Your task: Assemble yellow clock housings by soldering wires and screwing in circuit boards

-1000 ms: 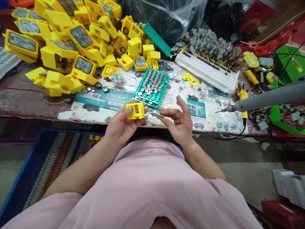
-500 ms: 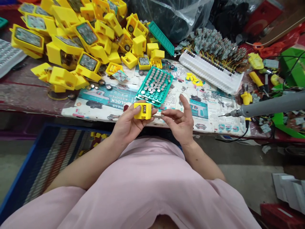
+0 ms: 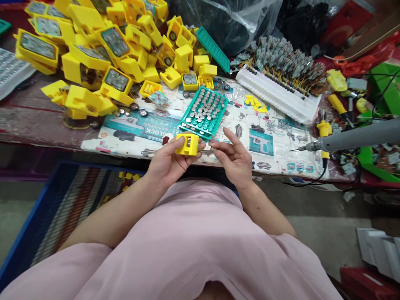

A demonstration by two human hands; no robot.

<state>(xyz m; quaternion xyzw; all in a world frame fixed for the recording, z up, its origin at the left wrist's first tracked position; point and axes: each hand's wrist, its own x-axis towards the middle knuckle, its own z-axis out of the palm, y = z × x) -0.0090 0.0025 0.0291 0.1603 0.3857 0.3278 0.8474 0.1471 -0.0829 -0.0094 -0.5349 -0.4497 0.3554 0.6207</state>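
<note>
My left hand [image 3: 167, 162] holds a small yellow plastic housing [image 3: 181, 144] between thumb and fingers, above the table's front edge. Shiny metal shows in the housing's opening. Just to its right, my right hand [image 3: 235, 161] is closed in a pinch of thumb and fingertips, with the index finger raised. Whatever lies in that pinch is too small to make out. Right behind the housing stands a green tray [image 3: 223, 113] with rows of round silver button cells [image 3: 204, 104].
Yellow housings [image 3: 83, 102] are heaped at the back left. A white foam rack [image 3: 275, 93] with wired parts lies at the back right. From the right juts a grey electric screwdriver [image 3: 343, 137], its tip towards my right hand. A blue crate [image 3: 34, 216] stands below, left.
My right hand's raised finger has bent down and leftward a little. The housing in my left hand is tilted slightly differently. The view has shifted very slightly.
</note>
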